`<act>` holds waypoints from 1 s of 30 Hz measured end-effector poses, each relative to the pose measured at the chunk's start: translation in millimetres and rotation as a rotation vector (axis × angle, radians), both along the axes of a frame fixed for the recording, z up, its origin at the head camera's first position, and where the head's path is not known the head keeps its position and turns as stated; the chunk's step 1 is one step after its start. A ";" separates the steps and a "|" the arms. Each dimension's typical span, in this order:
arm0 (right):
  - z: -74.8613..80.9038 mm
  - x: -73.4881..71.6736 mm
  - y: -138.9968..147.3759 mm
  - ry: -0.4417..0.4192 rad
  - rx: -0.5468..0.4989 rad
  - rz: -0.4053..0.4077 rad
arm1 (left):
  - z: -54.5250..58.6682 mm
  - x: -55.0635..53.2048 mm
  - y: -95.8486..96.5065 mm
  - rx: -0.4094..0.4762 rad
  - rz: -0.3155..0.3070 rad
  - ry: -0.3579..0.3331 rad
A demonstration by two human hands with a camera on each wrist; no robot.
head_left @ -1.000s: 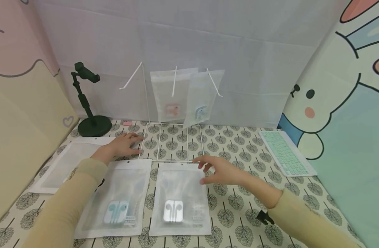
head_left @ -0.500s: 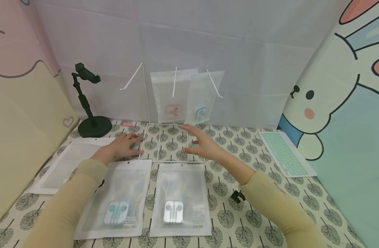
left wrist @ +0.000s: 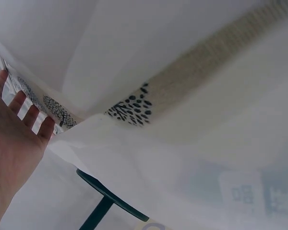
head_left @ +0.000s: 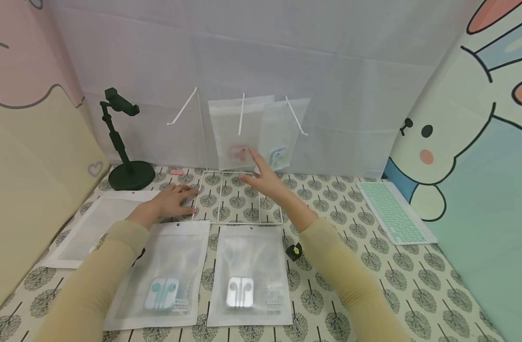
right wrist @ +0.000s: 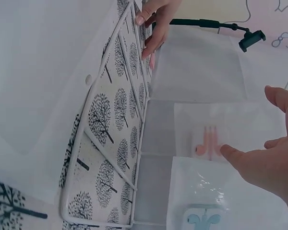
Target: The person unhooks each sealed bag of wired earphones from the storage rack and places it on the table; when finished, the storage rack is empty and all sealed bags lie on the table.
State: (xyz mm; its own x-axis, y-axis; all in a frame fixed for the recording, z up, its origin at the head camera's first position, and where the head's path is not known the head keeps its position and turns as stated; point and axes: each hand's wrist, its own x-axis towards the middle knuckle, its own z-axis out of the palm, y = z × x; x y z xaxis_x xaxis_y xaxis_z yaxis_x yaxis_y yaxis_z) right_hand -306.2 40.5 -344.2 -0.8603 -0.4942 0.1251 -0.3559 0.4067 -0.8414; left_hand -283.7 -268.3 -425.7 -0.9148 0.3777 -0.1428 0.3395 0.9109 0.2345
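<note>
My left hand (head_left: pixel 171 202) rests at the left bar of a white wire display rack (head_left: pixel 235 222), fingers spread. Two frosted zip bags hang from the rack's hooks, one with pink earphones (right wrist: pixel 210 143) and one with blue earphones (right wrist: pixel 204 220). In front of them, my right hand (head_left: pixel 265 178) is raised with fingers extended and nothing in its grasp; I cannot tell whether it touches a bag. On the table lie a bag with teal earphones (head_left: pixel 161 292), a bag with white earphones (head_left: pixel 240 292), and a third bag (head_left: pixel 109 216), partly behind my left sleeve.
A dark green phone stand (head_left: pixel 130 173) stands at the back left, near a small pink piece (head_left: pixel 176 172). To the right lies a white keyboard with mint keys (head_left: pixel 393 211). The rack's left hook (head_left: pixel 183 107) bears no bag. Curtains surround the patterned table.
My right hand has moved forward and left from above the white earphones' bag, past the rack base, up to the hanging bags. The left hand has stayed in place.
</note>
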 end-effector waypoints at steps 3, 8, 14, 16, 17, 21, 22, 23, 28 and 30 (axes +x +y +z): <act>-5.7 -9.8 -4.7 -0.033 -0.063 -0.038 | 0.2 0.3 -0.7 -0.003 0.002 -0.002; -8.2 -25.5 -8.0 -0.020 -0.147 -0.082 | -0.7 -0.3 -1.4 -0.004 0.003 -0.001; -4.3 -44.4 -2.6 0.002 -0.132 -0.196 | -1.5 -0.9 -1.4 -0.008 0.001 0.000; -3.6 -50.2 0.0 -0.002 -0.111 -0.238 | -2.2 -1.5 -1.8 -0.008 0.005 -0.002; -3.5 -53.4 1.1 -0.001 -0.103 -0.253 | -2.8 -1.9 -2.2 -0.008 0.006 -0.002; -4.5 -64.2 5.3 -0.008 -0.096 -0.287 | -6.5 -4.2 -4.9 -0.010 0.011 -0.009; -5.1 -66.6 6.1 -0.010 -0.101 -0.289 | -6.9 -4.6 -5.3 -0.010 0.011 -0.010; -5.0 -68.3 6.8 -0.013 -0.110 -0.291 | -7.4 -4.9 -6.0 -0.011 0.011 -0.011; -4.9 -77.3 9.3 -0.015 -0.136 -0.309 | -7.6 -5.2 -7.3 -0.006 0.004 -0.009; -5.1 -80.3 10.1 -0.031 -0.155 -0.321 | -7.2 -4.7 -6.7 -0.003 0.002 -0.010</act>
State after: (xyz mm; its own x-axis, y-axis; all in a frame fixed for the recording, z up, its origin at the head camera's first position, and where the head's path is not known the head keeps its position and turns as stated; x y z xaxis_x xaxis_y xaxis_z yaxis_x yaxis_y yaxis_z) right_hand -386.4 50.6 -349.3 -0.9732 -0.1753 0.1488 -0.2040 0.3600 -0.9104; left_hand -288.4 -275.1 -432.9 -0.9142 0.3752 -0.1535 0.3350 0.9124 0.2353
